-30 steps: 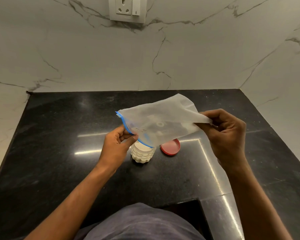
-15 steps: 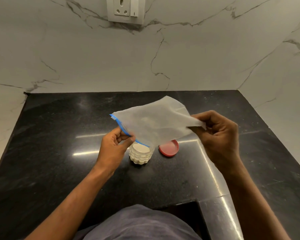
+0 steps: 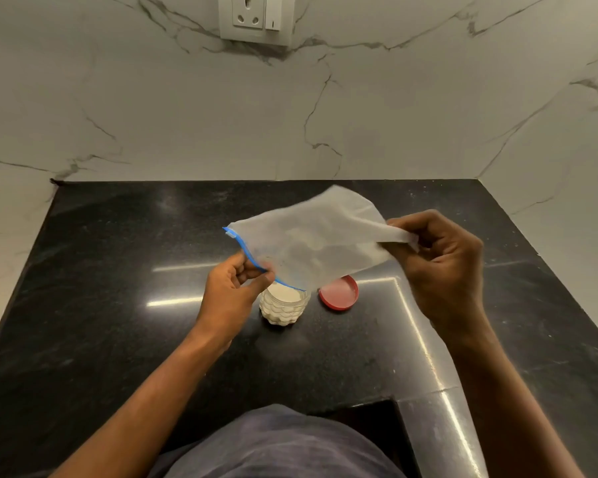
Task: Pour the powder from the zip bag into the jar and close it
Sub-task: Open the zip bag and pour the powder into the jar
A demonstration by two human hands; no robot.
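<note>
Now limp and seemingly near-empty, the zip bag (image 3: 311, 246) hangs tilted over the powder-filled jar (image 3: 283, 307), left hand (image 3: 230, 291) fingers pinching its blue zip edge, right hand (image 3: 439, 260) pinching the bottom corner, red lid (image 3: 339, 293) beside the jar.

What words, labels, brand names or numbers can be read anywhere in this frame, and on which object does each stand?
None can be read.
Translucent zip bag with blue zipper strip: faint dark marks near the zipper, too blurred to read.
Ribbed clear plastic jar of pale powder: no label visible.
Round red plastic lid: plain.
White wall socket and switch plate: only a small dark mark on the switch, no lettering.
</note>
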